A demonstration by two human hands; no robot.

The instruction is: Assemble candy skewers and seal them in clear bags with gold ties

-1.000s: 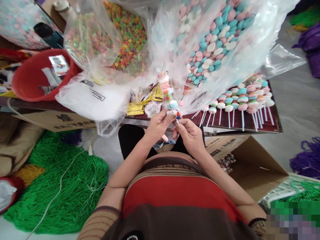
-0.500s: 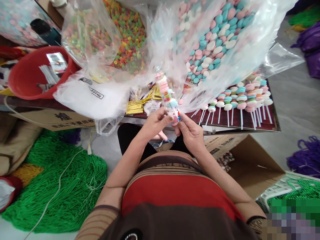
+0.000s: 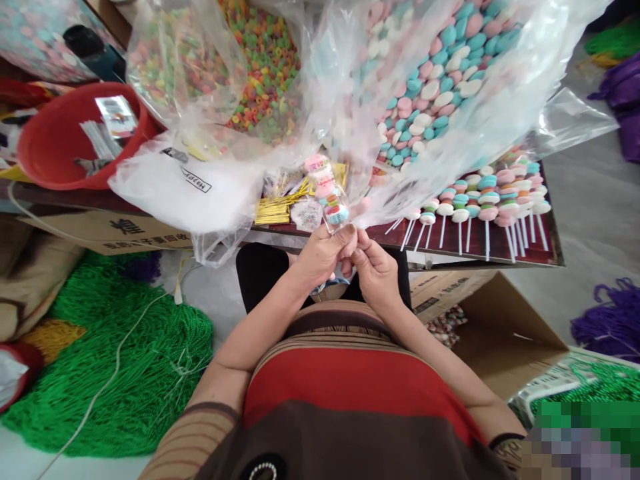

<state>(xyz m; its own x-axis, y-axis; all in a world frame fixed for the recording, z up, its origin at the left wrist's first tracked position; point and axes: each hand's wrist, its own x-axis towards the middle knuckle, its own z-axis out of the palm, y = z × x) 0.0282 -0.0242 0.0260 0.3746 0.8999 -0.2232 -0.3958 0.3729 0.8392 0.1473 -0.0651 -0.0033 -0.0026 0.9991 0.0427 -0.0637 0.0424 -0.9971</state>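
Both my hands meet in front of my belly at the table's near edge, holding one candy skewer point(image 3: 326, 189) upright. It is a stack of pink, white and blue discs inside a clear sleeve. My left hand point(image 3: 324, 252) is closed around the sleeve's lower end. My right hand point(image 3: 375, 268) pinches the same lower end from the right. Gold twist ties point(image 3: 276, 208) lie on the table just left of the skewer.
A row of finished candy skewers point(image 3: 484, 200) lies on the dark table point(image 3: 550, 247) to the right. Big clear bags hold pastel discs point(image 3: 430, 73) and coloured rings point(image 3: 260, 67). A red basin point(image 3: 65, 143) sits far left. Green beads point(image 3: 115, 373) cover the floor left; a cardboard box point(image 3: 500, 333) stands right.
The skewer has sunk lower into my hands and tilted slightly left. My fingers have closed tighter round its base, hiding the printed bottom of the sleeve.
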